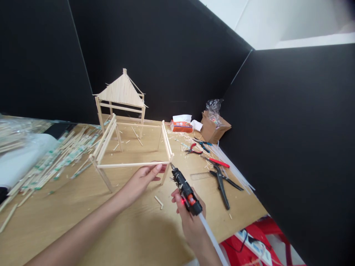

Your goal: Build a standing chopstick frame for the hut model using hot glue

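Observation:
A small open frame of wooden sticks point(133, 164) stands on legs on the table. My left hand point(146, 174) reaches under its front bar, with thumb and fingers closed about the front right leg; the fingertips are partly hidden. In my right hand point(191, 218) is a black hot glue gun point(181, 181), a small red light glowing on it and a long clear glue stick point(212, 236) trailing from its rear. The gun's nozzle meets the front right top corner of the frame, or comes very near it. Two short stick pieces point(159, 202) lie in front.
Behind stands a stick model with a pitched roof point(119, 90). Bundled sticks point(63, 151) cover the left side. To the right lie red-handled pliers point(193, 149), black cutters point(222, 186), a ruler point(200, 176) and a paper bag point(213, 127). Black panels point(166, 48) wall the table.

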### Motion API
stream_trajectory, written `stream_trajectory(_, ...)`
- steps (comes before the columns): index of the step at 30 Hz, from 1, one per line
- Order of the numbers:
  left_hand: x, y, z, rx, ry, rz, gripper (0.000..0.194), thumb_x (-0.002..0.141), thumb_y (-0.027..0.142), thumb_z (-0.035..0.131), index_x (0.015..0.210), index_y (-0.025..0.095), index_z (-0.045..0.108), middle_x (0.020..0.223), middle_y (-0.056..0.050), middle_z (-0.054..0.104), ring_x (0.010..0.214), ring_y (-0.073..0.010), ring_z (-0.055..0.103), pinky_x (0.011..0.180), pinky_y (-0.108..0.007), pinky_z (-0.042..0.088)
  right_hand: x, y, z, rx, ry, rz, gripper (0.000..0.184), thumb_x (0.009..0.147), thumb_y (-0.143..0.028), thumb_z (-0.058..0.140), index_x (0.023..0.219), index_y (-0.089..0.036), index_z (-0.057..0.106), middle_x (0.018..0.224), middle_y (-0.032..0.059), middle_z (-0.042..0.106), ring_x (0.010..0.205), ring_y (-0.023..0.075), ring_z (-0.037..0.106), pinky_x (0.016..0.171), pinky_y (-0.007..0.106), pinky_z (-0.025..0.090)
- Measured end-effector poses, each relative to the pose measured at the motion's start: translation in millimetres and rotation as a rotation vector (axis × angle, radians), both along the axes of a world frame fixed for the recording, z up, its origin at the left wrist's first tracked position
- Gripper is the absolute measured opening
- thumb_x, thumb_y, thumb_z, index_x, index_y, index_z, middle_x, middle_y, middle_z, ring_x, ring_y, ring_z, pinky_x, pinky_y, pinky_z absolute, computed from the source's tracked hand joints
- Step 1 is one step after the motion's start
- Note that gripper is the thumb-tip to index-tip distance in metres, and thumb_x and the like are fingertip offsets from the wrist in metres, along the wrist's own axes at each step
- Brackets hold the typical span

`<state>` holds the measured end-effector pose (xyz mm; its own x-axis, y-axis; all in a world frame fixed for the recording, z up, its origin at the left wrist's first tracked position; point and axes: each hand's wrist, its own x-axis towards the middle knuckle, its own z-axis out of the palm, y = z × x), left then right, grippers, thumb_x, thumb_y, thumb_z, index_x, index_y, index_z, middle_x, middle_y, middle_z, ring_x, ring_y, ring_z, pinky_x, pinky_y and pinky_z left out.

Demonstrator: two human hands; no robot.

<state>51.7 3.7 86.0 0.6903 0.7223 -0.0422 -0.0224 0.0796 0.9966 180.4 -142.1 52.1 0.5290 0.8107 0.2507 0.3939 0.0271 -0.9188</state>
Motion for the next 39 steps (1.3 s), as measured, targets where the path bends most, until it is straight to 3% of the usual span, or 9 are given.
stream_trajectory(4, -0.1, 1.1, -2.6, 0.005, 0.001, 0.000, 0.047, 0.088, 0.056, 0.049, 0.113, 0.020, 0.067, 0.125, -0.009, 0.065, 0.117, -0.0261, 0.057, 0.094, -0.036, 0.047, -3.3, 3.1, -0.5, 0.037, -0.015, -0.070, 0.026, 0.087, -0.042, 0.059, 0.085, -0.016, 0.065, 0.073, 0.0036, 0.065, 0.060, 0.0137, 0.057, 0.050, 0.023, 0.044)
stream_trajectory(13, -0.2, 0.1, -0.4, 0.002, 0.002, 0.018, 0.045, 0.087, 0.055, 0.051, 0.112, 0.020, 0.068, 0.124, -0.009, 0.066, 0.118, -0.0263, 0.057, 0.095, -0.037, 0.047, 1.6, -1.0, 1.6, -0.006, -0.002, 0.024, 0.020, 0.090, -0.037, 0.058, 0.092, -0.018, 0.064, 0.082, 0.0037, 0.066, 0.070, 0.0150, 0.060, 0.058, 0.023, 0.046)
stream_trajectory(21, -0.4, 1.7, -3.3, 0.017, 0.012, 0.007, 0.047, 0.087, 0.056, 0.050, 0.112, 0.020, 0.068, 0.123, -0.010, 0.066, 0.116, -0.0265, 0.058, 0.093, -0.037, 0.049, -4.1, 2.6, 1.3, 0.043, -0.029, -0.064, 0.027, 0.087, -0.042, 0.058, 0.084, -0.017, 0.065, 0.073, 0.0034, 0.065, 0.061, 0.0147, 0.059, 0.051, 0.024, 0.045)
stream_trajectory(28, 0.7, -0.1, 0.1, -0.011, 0.011, 0.027, 0.048, 0.086, 0.057, 0.052, 0.110, 0.019, 0.068, 0.119, -0.009, 0.068, 0.115, -0.0261, 0.058, 0.092, -0.036, 0.049, -0.9, 1.1, -0.6, 0.021, 0.014, -0.003, 0.022, 0.089, -0.038, 0.059, 0.091, -0.017, 0.064, 0.081, 0.0041, 0.067, 0.067, 0.0146, 0.060, 0.056, 0.023, 0.047)
stream_trajectory(39, -1.0, 1.6, -3.2, 0.009, 0.003, 0.009, 0.045, 0.088, 0.055, 0.050, 0.111, 0.020, 0.067, 0.121, -0.009, 0.067, 0.115, -0.0256, 0.058, 0.091, -0.035, 0.049, -3.8, 0.3, 0.2, 0.003, -0.021, -0.031, 0.026, 0.089, -0.042, 0.056, 0.086, -0.017, 0.064, 0.075, 0.0040, 0.065, 0.063, 0.0149, 0.059, 0.054, 0.024, 0.045)
